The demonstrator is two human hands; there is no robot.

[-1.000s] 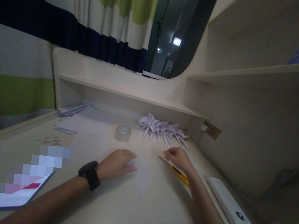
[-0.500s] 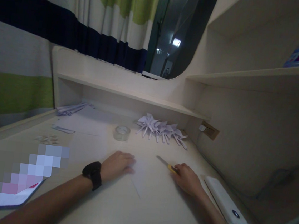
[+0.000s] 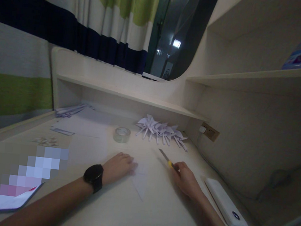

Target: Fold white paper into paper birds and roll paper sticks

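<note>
The knife point(image 3: 167, 160) is in your right hand point(image 3: 186, 180): your fingers are closed around its yellow handle, and the thin blade points up and away from you, lifted a little above the desk point(image 3: 117, 211). Just left of the blade lies a white sheet of paper point(image 3: 139, 179), flat on the desk. Your left hand point(image 3: 118, 165) rests on the left edge of this paper, palm down, fingers together and nearly straight, holding nothing. On this wrist you wear a black watch point(image 3: 93, 177).

Farther back on the desk stands 1 roll of clear tape point(image 3: 122, 134), and to its right, under the low shelf, is a heap of folded white paper shapes point(image 3: 162, 130). Near your right forearm lies a white power bank point(image 3: 224, 202) with a dark cable at its near end.
</note>
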